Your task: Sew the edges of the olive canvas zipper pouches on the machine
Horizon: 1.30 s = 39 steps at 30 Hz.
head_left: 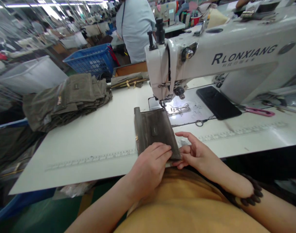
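A dark olive fabric pouch (159,129) lies on the white sewing table, its far edge at the needle and presser foot (163,104) of the sewing machine (218,51). It has a small label (154,130) and a zip with a gold puller (136,138) along its left side. My left hand (151,165) rests over the pouch's near end, fingers together and curled onto the fabric; its thumb is hidden. At the near right corner, my right hand (192,153) pinches the edge between thumb and lower fingers, its index finger stretched out beside the pouch.
Left, similar fabric pieces (77,97) are piled on the table (89,136); zipped pieces (128,82) lie behind. A black phone (218,102) and pink-handled tool (259,112) sit right, near a small metal ring (199,123). Beyond stand a blue crate (92,60) and a person (135,29).
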{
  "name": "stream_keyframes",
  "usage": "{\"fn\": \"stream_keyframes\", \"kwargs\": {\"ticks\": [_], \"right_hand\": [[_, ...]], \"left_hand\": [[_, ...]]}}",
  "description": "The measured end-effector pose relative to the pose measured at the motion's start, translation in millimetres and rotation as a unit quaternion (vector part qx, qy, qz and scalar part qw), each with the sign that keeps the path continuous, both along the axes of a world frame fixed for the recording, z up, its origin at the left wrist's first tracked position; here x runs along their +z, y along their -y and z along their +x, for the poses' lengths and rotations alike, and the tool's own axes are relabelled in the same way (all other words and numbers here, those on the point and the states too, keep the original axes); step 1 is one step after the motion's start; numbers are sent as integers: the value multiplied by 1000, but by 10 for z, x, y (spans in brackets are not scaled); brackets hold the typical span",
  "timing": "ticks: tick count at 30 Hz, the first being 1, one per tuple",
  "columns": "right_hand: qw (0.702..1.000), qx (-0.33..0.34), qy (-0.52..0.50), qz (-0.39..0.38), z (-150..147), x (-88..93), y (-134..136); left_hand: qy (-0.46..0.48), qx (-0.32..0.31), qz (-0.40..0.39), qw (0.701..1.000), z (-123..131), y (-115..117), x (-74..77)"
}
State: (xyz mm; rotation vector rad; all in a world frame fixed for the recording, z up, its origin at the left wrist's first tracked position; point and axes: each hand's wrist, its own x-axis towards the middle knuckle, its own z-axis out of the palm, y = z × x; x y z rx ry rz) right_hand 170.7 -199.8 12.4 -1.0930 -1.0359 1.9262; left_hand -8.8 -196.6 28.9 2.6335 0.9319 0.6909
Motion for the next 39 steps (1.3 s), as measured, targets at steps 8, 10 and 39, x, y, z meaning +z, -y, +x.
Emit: {"fn": "stream_keyframes", "kwargs": {"ticks": [8, 10, 39], "right_hand": [[999, 24, 13, 39, 7, 28, 13], [998, 30, 22, 44, 12, 21, 11], [611, 34, 408, 677, 184, 98, 29]], "left_hand": [[21, 3, 0, 1000, 6, 13, -8], [24, 1, 0, 1000, 6, 13, -8], [-12, 6, 109, 994, -32, 17, 52]]}}
